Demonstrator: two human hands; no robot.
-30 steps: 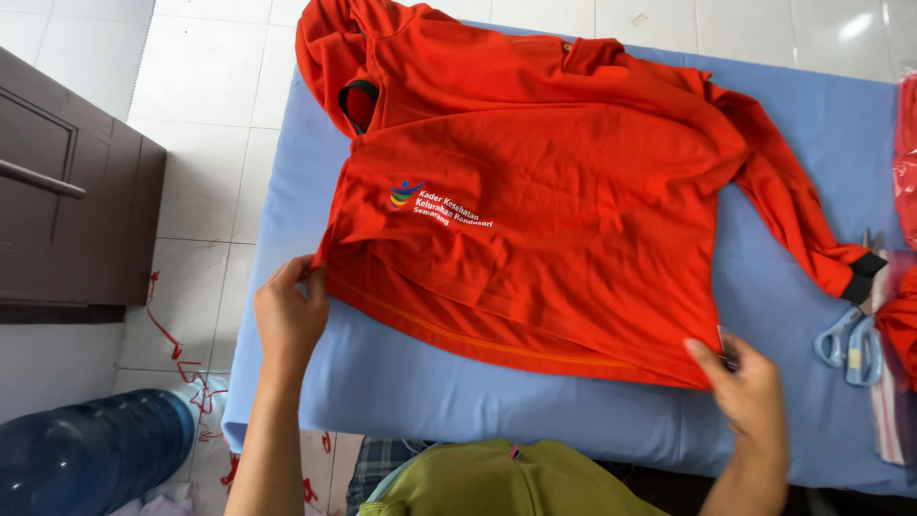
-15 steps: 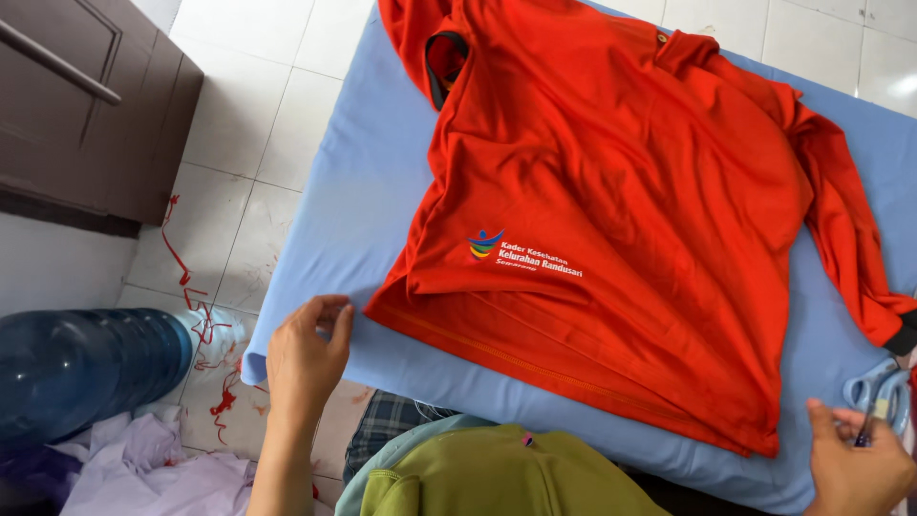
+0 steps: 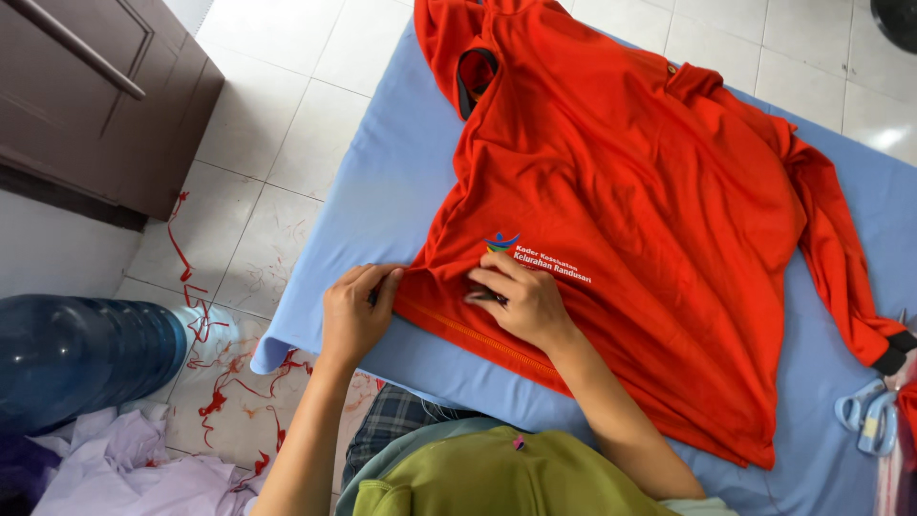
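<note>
White floor tiles (image 3: 287,143) surround the low work surface, which is covered by a pale blue padded sheet (image 3: 382,201). On that sheet we see one bright orange long-sleeved shirt (image 3: 630,210) spread flat, collar toward the far end and one sleeve running out to the right edge. A small printed emblem with white lettering (image 3: 535,263) sits near the shirt's lower left corner, just beside both of our hands. Our left hand (image 3: 355,311) pinches the shirt's corner at the hem, fingers closed on the fabric. Our right hand (image 3: 521,298) presses down on the cloth just below the emblem, fingers curled together; we cannot tell whether something small is held under them. Near the right edge of the sheet lies one pair of light blue-handled scissors (image 3: 864,416). To the left stand one dark brown wooden cabinet (image 3: 95,105) and one blue plastic water jug (image 3: 81,358), with red thread scraps (image 3: 215,373) on the tiles.
</note>
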